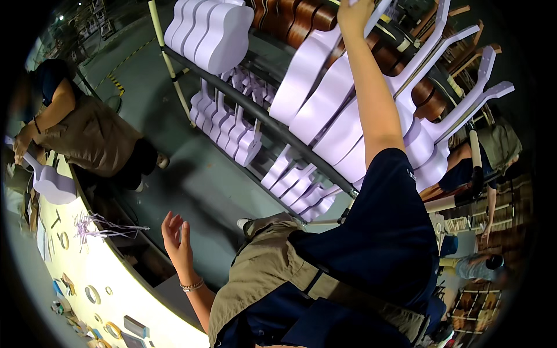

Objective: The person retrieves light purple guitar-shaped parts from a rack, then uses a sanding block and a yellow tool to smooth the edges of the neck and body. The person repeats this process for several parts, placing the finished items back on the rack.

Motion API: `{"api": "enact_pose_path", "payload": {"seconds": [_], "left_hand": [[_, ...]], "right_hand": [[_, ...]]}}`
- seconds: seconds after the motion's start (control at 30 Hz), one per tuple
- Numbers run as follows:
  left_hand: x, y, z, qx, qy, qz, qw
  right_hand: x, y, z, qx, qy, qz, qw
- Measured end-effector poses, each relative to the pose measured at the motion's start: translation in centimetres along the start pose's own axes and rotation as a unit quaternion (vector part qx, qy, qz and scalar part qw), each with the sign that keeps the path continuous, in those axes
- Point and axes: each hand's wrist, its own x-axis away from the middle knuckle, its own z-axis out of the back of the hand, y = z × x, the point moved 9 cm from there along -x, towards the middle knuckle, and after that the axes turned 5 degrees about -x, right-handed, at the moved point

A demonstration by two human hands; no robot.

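My right arm stretches up over a rack of unfinished lilac guitars. At the top edge, my right hand closes on the neck of a lilac guitar; the picture's edge cuts off part of the fingers. More lilac guitars stand in a row beside it, their necks slanting to the upper right. My left hand hangs open and holds nothing, fingers apart, between the workbench and the rack.
A dark padded rack bar runs in front of the guitars, with smaller guitar bodies below. Brown guitars stand behind. The lit workbench carries tape rolls and purple strips. A co-worker holds a lilac guitar at left.
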Motion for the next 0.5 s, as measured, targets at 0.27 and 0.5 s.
{"api": "enact_pose_path", "payload": {"seconds": [0.27,0.5], "left_hand": [[-1.2,-0.6,-2.3,0.045,-0.002,0.012,0.999],[1.3,-1.4,-2.4,0.015,0.006,0.042,0.999]], "right_hand": [[-0.6,-3.3,1.5,0.424,0.028,0.169,0.889],[3.4,-10.4,5.4,0.167,0.033,0.189,0.967]]}}
